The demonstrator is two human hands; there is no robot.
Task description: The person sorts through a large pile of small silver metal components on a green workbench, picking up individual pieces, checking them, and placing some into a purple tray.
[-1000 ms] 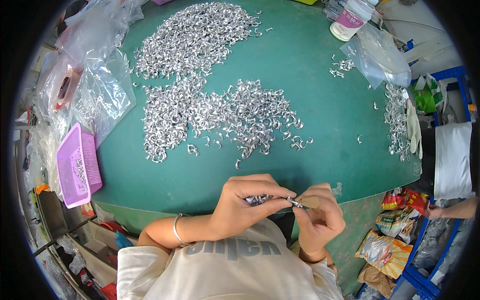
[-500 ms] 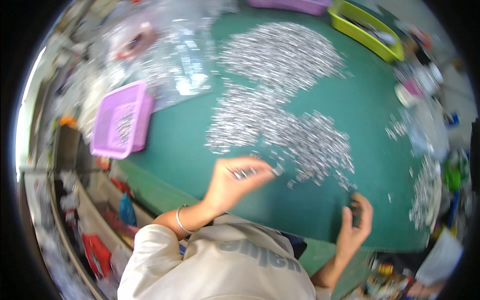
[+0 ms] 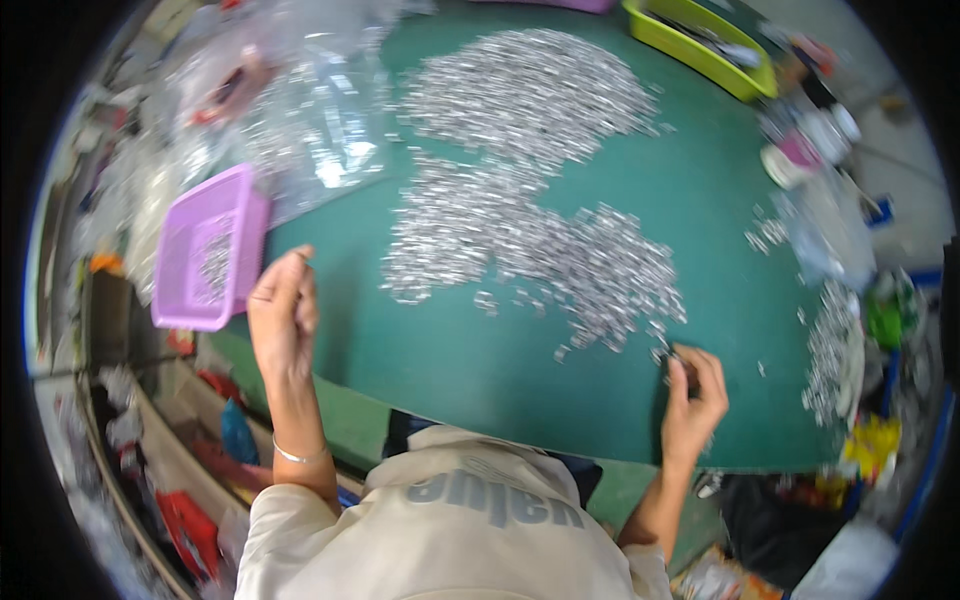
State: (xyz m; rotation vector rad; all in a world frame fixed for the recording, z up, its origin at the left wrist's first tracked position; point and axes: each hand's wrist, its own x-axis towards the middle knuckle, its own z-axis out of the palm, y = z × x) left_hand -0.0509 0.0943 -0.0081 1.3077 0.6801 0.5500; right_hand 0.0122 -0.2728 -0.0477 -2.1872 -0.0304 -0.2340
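Note:
Small silver metal pieces [image 3: 530,95] lie in a broad heap on the green table, spreading into a nearer heap [image 3: 620,275]. My left hand [image 3: 283,315] is curled closed just right of a purple plastic basket [image 3: 262,215], above the table's left side. Its fingers hide the silver pieces seen in it a moment ago. At the near right edge of the heap, my right hand [image 3: 697,405] has thumb and fingers drawn together beside a few loose pieces. Whatever lies between those fingertips is too small to make out. More silver pieces lie inside the basket.
Clear plastic bags [image 3: 340,110] cover the far left of the table. A yellow-green basket [image 3: 700,60] stands at the far right, near a white jar [image 3: 785,165]. More silver pieces [image 3: 828,355] lie along the right edge. Drawers with mixed items [image 3: 190,520] sit at lower left.
My left hand has swung left from the heap's near edge to beside the purple basket. My right hand has closed its fingers at the heap's edge. The view has shifted slightly.

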